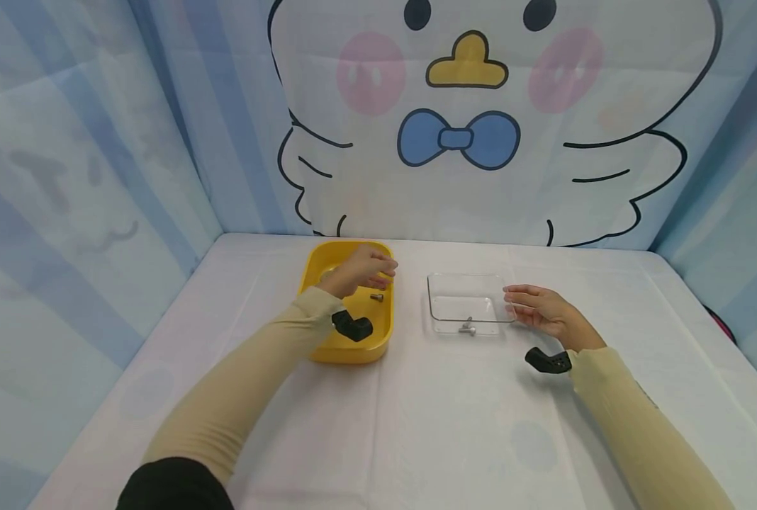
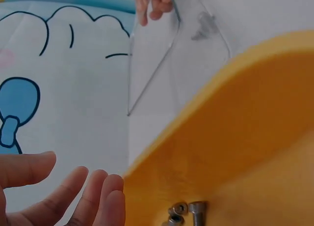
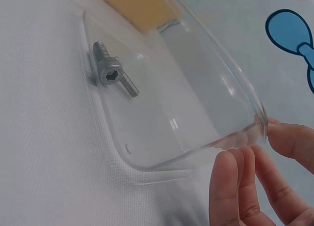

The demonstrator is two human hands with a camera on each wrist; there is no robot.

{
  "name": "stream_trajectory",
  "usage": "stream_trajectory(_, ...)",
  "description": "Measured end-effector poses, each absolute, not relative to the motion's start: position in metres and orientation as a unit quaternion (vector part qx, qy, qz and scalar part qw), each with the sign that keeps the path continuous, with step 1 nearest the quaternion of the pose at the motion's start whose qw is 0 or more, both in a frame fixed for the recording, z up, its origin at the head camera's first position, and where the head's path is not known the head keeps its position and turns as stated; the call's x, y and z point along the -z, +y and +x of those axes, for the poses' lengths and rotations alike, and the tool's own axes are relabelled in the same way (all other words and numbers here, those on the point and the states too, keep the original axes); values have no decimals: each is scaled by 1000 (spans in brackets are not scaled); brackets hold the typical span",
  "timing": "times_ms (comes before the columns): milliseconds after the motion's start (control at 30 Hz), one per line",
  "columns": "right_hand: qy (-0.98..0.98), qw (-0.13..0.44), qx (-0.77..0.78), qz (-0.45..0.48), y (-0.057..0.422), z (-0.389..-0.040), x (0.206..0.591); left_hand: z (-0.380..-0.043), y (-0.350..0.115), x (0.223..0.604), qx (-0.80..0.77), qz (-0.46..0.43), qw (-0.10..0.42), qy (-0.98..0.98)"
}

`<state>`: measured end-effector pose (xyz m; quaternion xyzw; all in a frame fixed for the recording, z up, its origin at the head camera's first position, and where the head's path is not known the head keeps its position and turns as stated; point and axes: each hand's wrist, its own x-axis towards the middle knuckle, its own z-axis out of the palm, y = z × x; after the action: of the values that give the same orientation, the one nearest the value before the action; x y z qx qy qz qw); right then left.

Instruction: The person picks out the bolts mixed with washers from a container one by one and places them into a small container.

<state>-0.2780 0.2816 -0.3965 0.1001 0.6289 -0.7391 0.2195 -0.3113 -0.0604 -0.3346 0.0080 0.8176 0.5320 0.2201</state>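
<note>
My left hand [image 1: 362, 269] hovers over the far right part of a yellow bin [image 1: 383, 340], its fingers loosely bent with nothing between them. Several socket head bolts [image 2: 197, 212] lie in the bin, below the fingertips in the left wrist view. To the right of the bin is a clear rectangular box [image 1: 470, 320]. My right hand [image 1: 541, 312] holds this box at its right side, the thumb at the rim and the fingers against the outer wall. Inside the clear box, two silver socket head bolts [image 3: 112, 74] lie crossed along the near side.
A white cloth [image 1: 442, 418] covers the table. Behind it hangs a curtain [image 1: 378, 184] printed with a cartoon figure, and more curtain closes off the left and right sides. Black wrist devices [image 1: 353, 327] sit on both forearms.
</note>
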Motion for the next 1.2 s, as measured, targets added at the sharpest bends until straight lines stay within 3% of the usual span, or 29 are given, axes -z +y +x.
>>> stream_trajectory(633, 643, 223, 727, 94, 282, -278, 397, -322, -86, 373, -471, -72, 229, 849)
stream_trajectory(1200, 661, 228, 709, 92, 284, -277, 396, -328, -79, 376, -473, -117, 251, 837)
